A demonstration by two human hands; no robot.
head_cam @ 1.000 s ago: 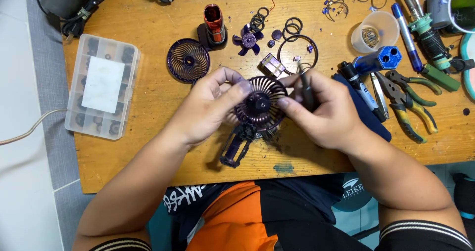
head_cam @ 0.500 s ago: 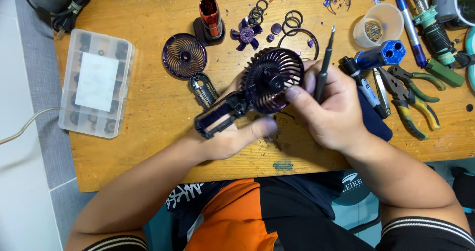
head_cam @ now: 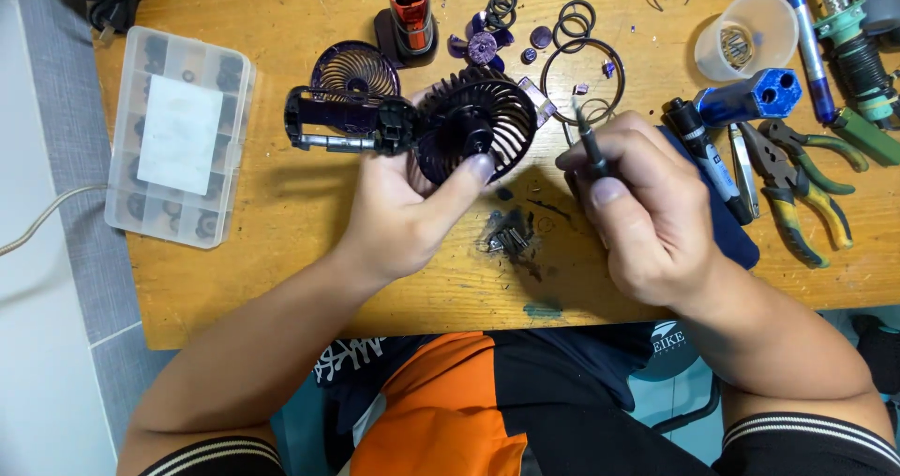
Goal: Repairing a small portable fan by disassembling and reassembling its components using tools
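My left hand (head_cam: 412, 218) holds up a dark purple handheld fan body (head_cam: 431, 124), thumb on the hub of its round rear grille, handle pointing left. My right hand (head_cam: 647, 209) grips a thin dark screwdriver (head_cam: 589, 143), tip pointing up and away, a short way right of the fan. A loose round front grille (head_cam: 354, 68) lies on the wooden table (head_cam: 281, 223) behind the fan. A purple fan blade (head_cam: 480, 46) and several black rings (head_cam: 574, 26) lie further back. A small pile of dark screws and bits (head_cam: 511, 237) sits between my hands.
A clear plastic parts box (head_cam: 178, 134) lies at the left. A red and black part (head_cam: 409, 12) stands at the back. At the right are a clear cup (head_cam: 745, 35), a blue tool (head_cam: 745, 101), pliers (head_cam: 797, 181), a dark cloth (head_cam: 727, 223) and markers.
The left hand has lifted and turned the fan so its handle points left. The right hand let go of the fan and drew back to the right with the screwdriver.
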